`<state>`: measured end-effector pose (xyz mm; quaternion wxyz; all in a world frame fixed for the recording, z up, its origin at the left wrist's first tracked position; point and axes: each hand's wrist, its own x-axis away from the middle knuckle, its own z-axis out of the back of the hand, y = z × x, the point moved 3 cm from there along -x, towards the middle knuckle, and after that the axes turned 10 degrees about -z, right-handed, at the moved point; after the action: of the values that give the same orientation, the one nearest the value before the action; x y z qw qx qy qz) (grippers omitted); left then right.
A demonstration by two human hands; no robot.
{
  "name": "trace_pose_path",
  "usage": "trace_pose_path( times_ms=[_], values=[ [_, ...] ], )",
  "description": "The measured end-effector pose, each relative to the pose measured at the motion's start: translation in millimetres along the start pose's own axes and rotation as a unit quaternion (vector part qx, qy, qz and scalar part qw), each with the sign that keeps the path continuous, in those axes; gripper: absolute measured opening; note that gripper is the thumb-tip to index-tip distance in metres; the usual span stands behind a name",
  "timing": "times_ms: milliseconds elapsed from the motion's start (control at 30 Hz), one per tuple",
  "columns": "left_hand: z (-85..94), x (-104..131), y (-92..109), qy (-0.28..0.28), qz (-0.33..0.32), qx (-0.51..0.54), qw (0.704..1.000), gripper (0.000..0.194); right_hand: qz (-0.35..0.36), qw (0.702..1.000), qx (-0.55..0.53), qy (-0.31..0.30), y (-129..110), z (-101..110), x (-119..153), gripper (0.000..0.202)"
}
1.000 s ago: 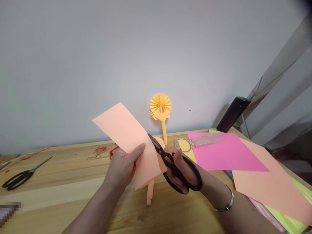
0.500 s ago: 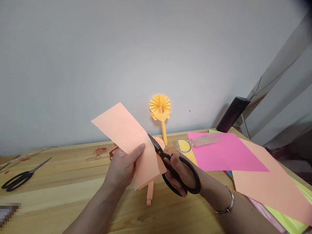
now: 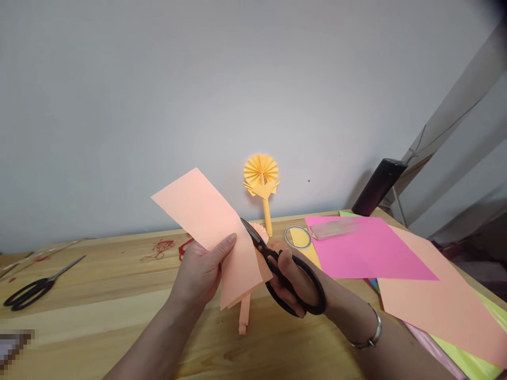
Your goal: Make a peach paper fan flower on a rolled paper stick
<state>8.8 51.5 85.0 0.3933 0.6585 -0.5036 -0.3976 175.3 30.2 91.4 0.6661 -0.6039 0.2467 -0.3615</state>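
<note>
A folded peach paper [image 3: 206,211] is pinched in my left hand [image 3: 200,272], the thumb lying on its face. My right hand [image 3: 291,282] is closed round the handles of black scissors [image 3: 317,295], whose blades meet the paper's right edge. Behind the paper, partly hidden, lies a peach paper piece with a pleated round top [image 3: 259,231] and a narrow stem [image 3: 244,315]. A yellow pleated paper flower [image 3: 261,171] on a rolled stem leans against the wall.
A second pair of scissors [image 3: 34,290] and red thread [image 3: 160,248] lie on the wooden table [image 3: 119,316] at left. Right of my hands are a tape roll [image 3: 298,237], a pink sheet [image 3: 368,253], a large peach sheet [image 3: 439,311] and a black cylinder [image 3: 378,187].
The paper has shifted very slightly right in the view. Both hands keep their holds, and the scissors stay at the paper's edge.
</note>
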Motion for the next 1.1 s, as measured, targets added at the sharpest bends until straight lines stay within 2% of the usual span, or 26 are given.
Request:
trace_pose_path(
  times_ms=[267,567,833,1100],
  values=[
    [-0.6,0,1,0.004,-0.003,0.014,1.000,0.033,-0.015,0.999,-0.031,0.000,-3,0,5,0.064],
    [-1.4,2,0,-0.021,-0.001,0.018,1.000,0.033,-0.030,0.999,-0.031,-0.014,2,1,2,0.068],
    [-3.5,5,-2,-0.024,0.016,0.018,0.999,0.033,-0.027,0.999,-0.029,-0.010,0,0,0,0.071],
    [-2.5,3,-2,-0.017,0.021,0.009,1.000,0.040,-0.011,1.000,-0.018,-0.010,8,1,-3,0.069]
  ],
)
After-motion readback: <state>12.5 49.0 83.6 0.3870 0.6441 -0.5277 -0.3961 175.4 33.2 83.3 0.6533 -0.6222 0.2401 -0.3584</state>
